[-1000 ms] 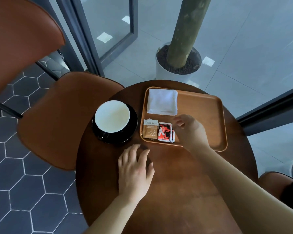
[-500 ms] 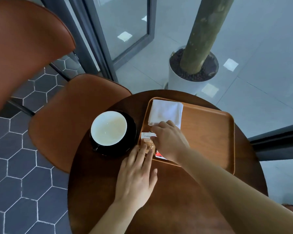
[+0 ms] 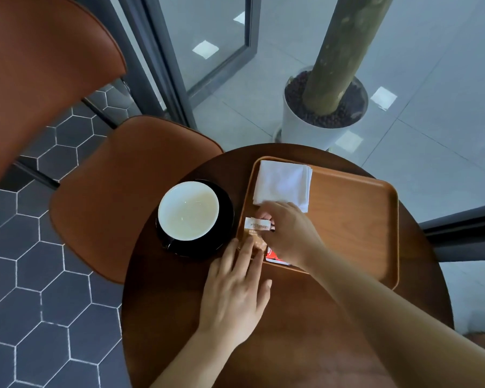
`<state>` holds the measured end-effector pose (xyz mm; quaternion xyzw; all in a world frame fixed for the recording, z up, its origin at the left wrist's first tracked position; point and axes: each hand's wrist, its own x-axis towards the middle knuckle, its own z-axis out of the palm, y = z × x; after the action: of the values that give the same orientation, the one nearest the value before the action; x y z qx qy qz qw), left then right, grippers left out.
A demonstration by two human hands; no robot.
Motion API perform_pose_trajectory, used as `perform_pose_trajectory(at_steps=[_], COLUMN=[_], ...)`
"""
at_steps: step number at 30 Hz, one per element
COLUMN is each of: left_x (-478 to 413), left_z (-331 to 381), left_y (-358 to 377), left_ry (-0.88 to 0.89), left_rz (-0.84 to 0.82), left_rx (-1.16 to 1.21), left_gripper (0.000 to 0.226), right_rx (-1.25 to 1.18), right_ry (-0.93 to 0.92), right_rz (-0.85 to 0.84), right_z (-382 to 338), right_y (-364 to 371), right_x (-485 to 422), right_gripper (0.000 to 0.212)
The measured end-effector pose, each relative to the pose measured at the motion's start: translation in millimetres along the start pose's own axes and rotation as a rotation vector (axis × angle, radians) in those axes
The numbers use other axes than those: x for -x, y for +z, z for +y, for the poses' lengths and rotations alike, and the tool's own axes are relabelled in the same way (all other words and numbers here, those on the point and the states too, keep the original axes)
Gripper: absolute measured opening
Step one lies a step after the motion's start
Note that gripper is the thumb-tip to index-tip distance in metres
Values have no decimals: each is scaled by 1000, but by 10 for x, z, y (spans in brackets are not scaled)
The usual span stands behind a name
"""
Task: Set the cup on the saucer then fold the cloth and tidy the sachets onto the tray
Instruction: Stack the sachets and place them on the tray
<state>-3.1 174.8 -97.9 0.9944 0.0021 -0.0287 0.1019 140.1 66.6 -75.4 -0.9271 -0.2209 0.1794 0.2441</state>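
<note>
A round dark-brown wooden table carries a rectangular orange-brown wooden tray with rounded corners on its far right part. A white cloth, folded into a neat rectangle, lies flat in the far left corner of the tray. Just left of the tray, a white-lined round cup sits upright on a black glossy saucer; the cup appears empty.

Sachets lie in the near left corner of the tray. A tan paper sachet with a white top strip is partly covered by both hands. A red-and-white sachet shows only as a small corner below the right wrist, beside the tan one.

The right hand reaches across the tray from the right, palm down, with its fingertips curled onto the top edge of the tan sachet, close to the near edge of the cloth. Whether the fingers pinch the sachet or only press on it cannot be told. The left hand lies palm down with fingers spread and extended; its fingertips rest over the near rim of the tray and on the lower part of the tan sachet, gripping nothing.

A brown leather-look chair stands left of the table on dark hexagonal floor tiles.
</note>
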Motion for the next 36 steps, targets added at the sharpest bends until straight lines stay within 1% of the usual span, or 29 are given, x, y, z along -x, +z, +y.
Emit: perform_pose_trajectory(at_steps=[2, 3, 8, 11, 15, 23, 27, 30, 33, 36], left_x=[-1, -6, -14, -24, -5, 17, 7, 18, 27, -2], left_z=[-19, -31, -73, -98, -121, -118, -99, -100, -109, -111], left_y=[-2, -1, 10, -6, -12, -4, -1, 0, 4, 5], left_ry=[22, 32, 71, 73, 46, 42, 31, 16, -5, -3], left_rz=[4, 7, 26, 32, 30, 15, 19, -2, -13, -3], left_rx=[-4, -7, -24, -30, -15, -26, -19, -8, 6, 22], left_gripper=[49, 48, 44, 43, 46, 50, 49, 48, 48, 48], right_rx=[-6, 9, 61, 118, 150, 187, 148, 54, -11, -46], right_ry=[12, 12, 16, 3, 3, 11, -5, -16, 42, 200], right_rz=[22, 35, 104, 106, 138, 144, 153, 249, 373, 372], right_z=[-16, -19, 11, 18, -2, -39, -20, 38, 144, 268], right_y=[12, 17, 48, 83, 123, 199, 176, 106, 33, -2], right_x=[29, 37, 88, 109, 122, 95, 131, 239, 405, 551], right_gripper=[36, 39, 27, 22, 24, 26, 28, 29, 20, 16])
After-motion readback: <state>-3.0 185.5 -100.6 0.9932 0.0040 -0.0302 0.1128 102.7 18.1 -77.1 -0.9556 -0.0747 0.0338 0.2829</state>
